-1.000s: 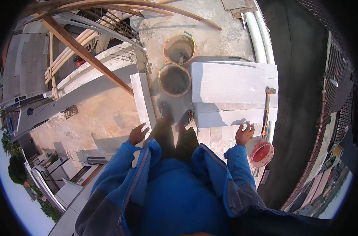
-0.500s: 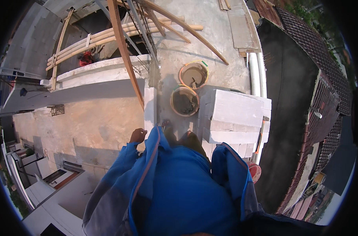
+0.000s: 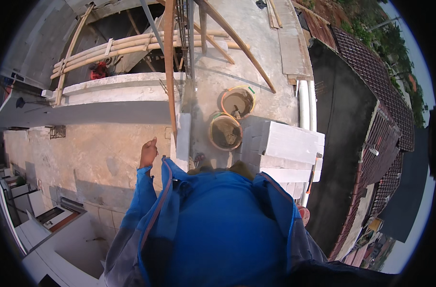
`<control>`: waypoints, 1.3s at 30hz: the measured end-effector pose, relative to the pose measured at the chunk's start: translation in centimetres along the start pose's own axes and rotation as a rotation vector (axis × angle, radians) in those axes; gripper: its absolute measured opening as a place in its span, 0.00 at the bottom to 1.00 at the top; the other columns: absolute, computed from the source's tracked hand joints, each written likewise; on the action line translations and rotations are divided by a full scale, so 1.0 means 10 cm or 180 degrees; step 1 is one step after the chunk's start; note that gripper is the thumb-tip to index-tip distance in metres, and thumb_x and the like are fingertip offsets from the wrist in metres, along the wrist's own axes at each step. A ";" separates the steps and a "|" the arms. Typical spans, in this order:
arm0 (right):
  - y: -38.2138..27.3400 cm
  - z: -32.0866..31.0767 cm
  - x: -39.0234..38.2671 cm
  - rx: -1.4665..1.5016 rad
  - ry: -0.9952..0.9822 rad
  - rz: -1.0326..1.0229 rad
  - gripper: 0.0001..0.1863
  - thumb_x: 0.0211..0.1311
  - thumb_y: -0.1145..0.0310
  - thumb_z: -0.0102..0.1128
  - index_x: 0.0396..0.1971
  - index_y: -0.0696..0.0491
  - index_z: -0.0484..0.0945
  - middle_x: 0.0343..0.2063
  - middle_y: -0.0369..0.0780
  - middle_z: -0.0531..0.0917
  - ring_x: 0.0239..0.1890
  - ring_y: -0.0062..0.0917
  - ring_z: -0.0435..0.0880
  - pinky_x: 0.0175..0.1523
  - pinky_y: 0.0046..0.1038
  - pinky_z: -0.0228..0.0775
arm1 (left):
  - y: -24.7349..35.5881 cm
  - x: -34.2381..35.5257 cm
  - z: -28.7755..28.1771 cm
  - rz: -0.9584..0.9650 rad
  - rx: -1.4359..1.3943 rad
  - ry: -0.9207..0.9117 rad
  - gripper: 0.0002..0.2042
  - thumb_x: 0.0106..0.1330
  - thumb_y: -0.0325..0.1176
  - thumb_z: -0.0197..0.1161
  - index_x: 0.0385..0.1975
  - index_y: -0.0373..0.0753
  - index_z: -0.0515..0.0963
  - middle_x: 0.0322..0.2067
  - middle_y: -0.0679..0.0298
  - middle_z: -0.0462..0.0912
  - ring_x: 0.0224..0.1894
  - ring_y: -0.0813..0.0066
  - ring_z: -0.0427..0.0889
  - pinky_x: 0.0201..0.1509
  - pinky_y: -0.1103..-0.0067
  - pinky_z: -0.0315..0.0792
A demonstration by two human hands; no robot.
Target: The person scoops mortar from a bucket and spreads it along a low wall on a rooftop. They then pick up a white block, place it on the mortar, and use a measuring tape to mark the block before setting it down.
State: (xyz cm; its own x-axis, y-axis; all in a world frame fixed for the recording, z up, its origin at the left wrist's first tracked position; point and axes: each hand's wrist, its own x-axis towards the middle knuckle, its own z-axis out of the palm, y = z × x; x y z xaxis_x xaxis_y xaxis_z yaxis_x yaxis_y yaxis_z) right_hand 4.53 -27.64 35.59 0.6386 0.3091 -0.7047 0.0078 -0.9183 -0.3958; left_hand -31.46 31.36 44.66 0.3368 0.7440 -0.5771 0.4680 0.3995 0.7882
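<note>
Your left hand (image 3: 148,152) hangs empty with fingers loosely curled, left of centre, arm stretched forward beside the white block (image 3: 183,139). Your right hand is hidden behind your jacket (image 3: 218,225).

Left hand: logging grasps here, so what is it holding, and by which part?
Nothing: the left hand is empty, raised beside the white block wall. The right hand is hidden.

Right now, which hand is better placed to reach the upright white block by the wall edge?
Left, probably. The left hand is in view, empty and apart from the upright white block, just to its left. The right hand is out of sight behind the blue jacket.
</note>
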 end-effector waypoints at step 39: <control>-1.30 -1.10 -1.57 -0.0274 0.0452 0.0467 0.19 0.70 0.59 0.68 0.52 0.58 0.85 0.41 0.48 0.92 0.41 0.30 0.90 0.50 0.35 0.83 | 3.65 -2.50 1.18 0.3017 -0.1758 -0.5251 0.49 0.37 0.82 0.77 0.35 0.37 0.70 0.21 0.67 0.68 0.21 0.69 0.73 0.26 0.71 0.64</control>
State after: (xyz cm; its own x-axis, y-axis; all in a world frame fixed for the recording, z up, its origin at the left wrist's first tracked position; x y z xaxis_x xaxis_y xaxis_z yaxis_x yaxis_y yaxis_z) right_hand 2.91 -23.24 58.29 0.7398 0.1384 -0.6585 -0.0314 -0.9705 -0.2392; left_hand -13.12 21.03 85.31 0.7311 -0.2200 0.6458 -0.4352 0.5787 0.6897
